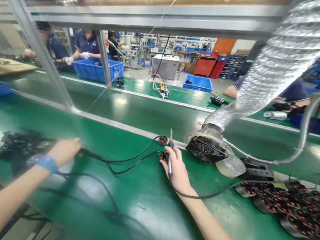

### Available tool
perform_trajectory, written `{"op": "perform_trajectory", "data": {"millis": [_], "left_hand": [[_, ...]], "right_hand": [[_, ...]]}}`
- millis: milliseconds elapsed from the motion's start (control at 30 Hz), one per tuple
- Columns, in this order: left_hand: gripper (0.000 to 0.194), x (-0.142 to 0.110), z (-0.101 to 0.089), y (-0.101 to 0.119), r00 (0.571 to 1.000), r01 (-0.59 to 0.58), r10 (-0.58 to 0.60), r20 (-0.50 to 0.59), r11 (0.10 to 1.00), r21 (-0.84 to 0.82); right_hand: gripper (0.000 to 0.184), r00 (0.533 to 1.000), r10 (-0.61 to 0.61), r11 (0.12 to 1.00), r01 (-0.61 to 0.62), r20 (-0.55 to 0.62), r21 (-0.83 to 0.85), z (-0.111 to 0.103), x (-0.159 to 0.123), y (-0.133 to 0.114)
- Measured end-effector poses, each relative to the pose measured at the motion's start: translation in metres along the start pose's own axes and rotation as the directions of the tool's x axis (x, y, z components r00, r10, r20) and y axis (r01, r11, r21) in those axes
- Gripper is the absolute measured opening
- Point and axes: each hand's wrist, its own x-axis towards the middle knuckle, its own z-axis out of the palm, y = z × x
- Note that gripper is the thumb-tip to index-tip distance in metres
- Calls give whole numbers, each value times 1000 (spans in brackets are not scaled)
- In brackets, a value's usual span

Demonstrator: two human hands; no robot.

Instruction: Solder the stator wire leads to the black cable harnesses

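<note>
My right hand (176, 168) is closed around a soldering iron (170, 148) whose tip points up and away from me. Its fingertips also touch a small motor stator (164, 156) with black leads. A second small stator (162, 140) lies just beyond, with a black cable (122, 159) running left from it. My left hand (64, 150), a blue band on its wrist, rests closed on the black cables next to a heap of black wired parts (17, 145). What its fingers hold is hidden.
A fume-extractor fan (206, 148) on a silver flexible duct (280, 62) stands right of my hand. Several copper-wound motors (292, 211) lie at the right. Beyond the green table (146, 203) runs a green conveyor (155, 113). Other people work behind blue bins (97, 69).
</note>
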Motion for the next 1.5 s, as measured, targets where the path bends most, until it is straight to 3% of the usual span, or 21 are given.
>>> {"op": "perform_trajectory", "data": {"millis": [133,300,400,500,600,667,833,933,1133,1333,1500], "left_hand": [[34,18,-39,6,984,173,-177,-16,975,-138],[36,49,-73,33,956,250,-281,-80,929,-273],[36,70,-87,79,960,129,-211,-183,916,-380],[29,91,-109,138,956,-111,-33,-291,878,-465],[25,107,-128,184,917,-306,69,-393,753,-582],[27,116,-135,201,902,-364,79,-424,666,-651],[40,156,-129,222,925,-340,60,-375,569,-748],[42,172,-124,232,952,-282,51,-301,526,-802],[35,175,-115,241,987,-149,12,-157,396,-906],[45,171,-104,248,999,-30,-6,-32,207,-978],[52,163,-103,249,1000,-4,-8,-5,119,-993]], "right_hand": [[43,997,-34,999,34,-69,-5,15,15,10],[46,986,3,990,-27,-168,-141,28,28,22],[51,979,-66,987,35,-194,-157,26,25,22],[53,969,-84,988,52,-231,-144,14,13,15],[48,971,-59,991,30,-231,-130,-7,-11,5],[42,977,-53,993,29,-207,-118,-27,-31,-2],[37,990,21,994,-34,-137,-100,-73,-76,-22],[41,975,40,990,-68,-220,-122,-95,-94,-35],[55,942,-21,965,-69,-334,-253,-133,-123,-41],[61,904,-25,906,-160,-426,-392,-160,-137,-9],[51,833,11,836,-312,-554,-452,-158,-146,35]]}}
